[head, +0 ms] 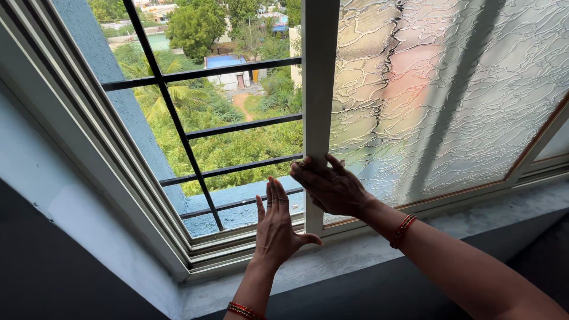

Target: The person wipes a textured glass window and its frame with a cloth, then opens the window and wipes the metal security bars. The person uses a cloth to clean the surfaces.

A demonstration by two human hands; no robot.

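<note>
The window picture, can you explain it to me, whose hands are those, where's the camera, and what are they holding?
There is one picture, taken by a camera worn on a person's head, looking at their own two bare hands. The right hand grips the white upright edge of a sliding pane of frosted, patterned glass. The left hand is raised flat and open beside that edge, holding nothing. Both wrists wear red bangles. Behind the open half are dark metal bars, then trees and rooftops. Below runs a grey window sill.
</note>
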